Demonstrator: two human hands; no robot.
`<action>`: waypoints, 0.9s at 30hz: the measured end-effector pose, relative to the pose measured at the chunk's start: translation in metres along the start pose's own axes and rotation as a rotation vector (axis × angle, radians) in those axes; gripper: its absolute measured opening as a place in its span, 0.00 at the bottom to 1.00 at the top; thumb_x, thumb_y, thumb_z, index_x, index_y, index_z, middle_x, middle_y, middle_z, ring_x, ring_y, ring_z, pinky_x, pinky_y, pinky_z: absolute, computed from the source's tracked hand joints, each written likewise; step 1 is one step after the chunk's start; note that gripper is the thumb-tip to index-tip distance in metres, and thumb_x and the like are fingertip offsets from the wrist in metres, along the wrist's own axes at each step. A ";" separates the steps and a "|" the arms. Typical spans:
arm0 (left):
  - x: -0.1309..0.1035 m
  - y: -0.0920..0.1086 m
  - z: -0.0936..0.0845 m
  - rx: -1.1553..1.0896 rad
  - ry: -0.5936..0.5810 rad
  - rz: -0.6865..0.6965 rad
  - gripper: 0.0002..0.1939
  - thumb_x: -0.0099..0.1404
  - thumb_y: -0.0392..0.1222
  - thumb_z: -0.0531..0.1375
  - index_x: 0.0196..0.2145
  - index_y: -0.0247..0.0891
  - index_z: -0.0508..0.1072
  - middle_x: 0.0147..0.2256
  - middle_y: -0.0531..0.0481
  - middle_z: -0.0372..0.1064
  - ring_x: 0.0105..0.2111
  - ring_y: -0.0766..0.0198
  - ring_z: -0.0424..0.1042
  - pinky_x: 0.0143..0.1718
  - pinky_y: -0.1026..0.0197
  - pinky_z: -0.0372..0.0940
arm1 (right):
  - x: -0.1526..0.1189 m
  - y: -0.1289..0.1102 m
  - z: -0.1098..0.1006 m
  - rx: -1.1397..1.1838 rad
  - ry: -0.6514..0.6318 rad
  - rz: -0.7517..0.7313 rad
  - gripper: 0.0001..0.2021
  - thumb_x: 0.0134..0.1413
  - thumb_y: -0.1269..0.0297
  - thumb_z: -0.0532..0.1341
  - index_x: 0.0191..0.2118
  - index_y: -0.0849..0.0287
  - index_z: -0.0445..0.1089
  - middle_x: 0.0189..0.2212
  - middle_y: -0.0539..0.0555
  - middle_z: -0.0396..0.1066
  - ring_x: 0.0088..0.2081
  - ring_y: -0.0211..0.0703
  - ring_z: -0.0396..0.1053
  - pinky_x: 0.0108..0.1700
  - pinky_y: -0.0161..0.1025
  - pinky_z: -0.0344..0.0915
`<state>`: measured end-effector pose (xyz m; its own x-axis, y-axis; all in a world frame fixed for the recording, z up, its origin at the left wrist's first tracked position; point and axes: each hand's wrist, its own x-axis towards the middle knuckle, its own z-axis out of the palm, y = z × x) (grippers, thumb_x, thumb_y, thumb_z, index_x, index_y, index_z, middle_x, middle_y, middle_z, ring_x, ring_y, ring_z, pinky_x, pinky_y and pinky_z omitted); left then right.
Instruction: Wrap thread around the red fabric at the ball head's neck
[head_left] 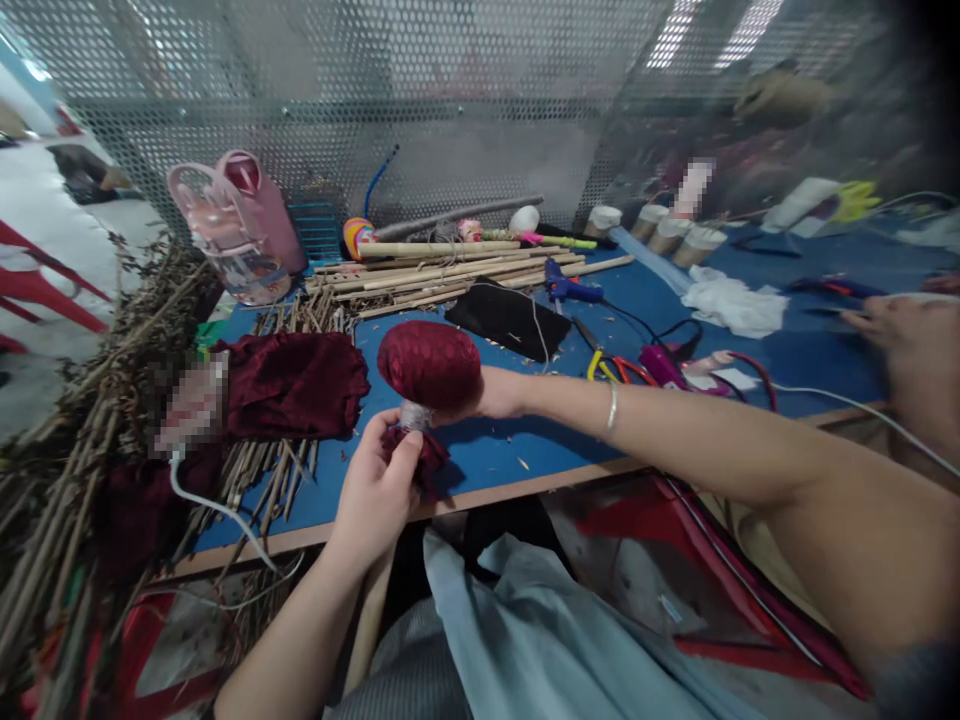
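A dark red cloth-covered ball (429, 362) stands upright over the table's front edge, its neck bound with silvery wire or thread (415, 416). Loose red cloth gathers below the binding. My left hand (382, 470) is closed around this neck, thumb across the front. A pale wooden stick (369, 615) slants down below that hand, and whether it joins the ball is hidden. My right hand (491, 392) is against the ball's right underside, with its fingers hidden behind it. Left of the ball lies a folded piece of dark red cloth (296, 385).
Dry stalks (67, 470) pile up on the left by a phone with a white cable. Behind are wooden sticks (465, 270), a black cloth (510, 318), a blue glue gun (571, 285), yellow-handled pliers (596, 362) and pink bottles (259, 215). At right, another person's hand (900, 325) rests.
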<state>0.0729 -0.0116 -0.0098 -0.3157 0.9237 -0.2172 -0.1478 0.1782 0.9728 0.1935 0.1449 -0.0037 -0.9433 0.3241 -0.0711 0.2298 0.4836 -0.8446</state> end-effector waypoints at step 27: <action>0.010 -0.014 0.011 -0.101 -0.210 -0.191 0.12 0.60 0.51 0.57 0.33 0.43 0.59 0.16 0.65 0.49 0.09 0.77 0.45 0.09 0.74 0.47 | -0.026 -0.068 -0.019 -1.201 0.025 -0.411 0.15 0.61 0.69 0.49 0.29 0.61 0.72 0.26 0.52 0.67 0.29 0.36 0.59 0.26 0.37 0.41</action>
<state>0.0821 -0.0007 -0.0248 -0.0738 0.9286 -0.3637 -0.2812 0.3305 0.9009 0.2069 0.1187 0.0658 -0.9947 -0.0153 0.1018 0.0064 0.9776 0.2103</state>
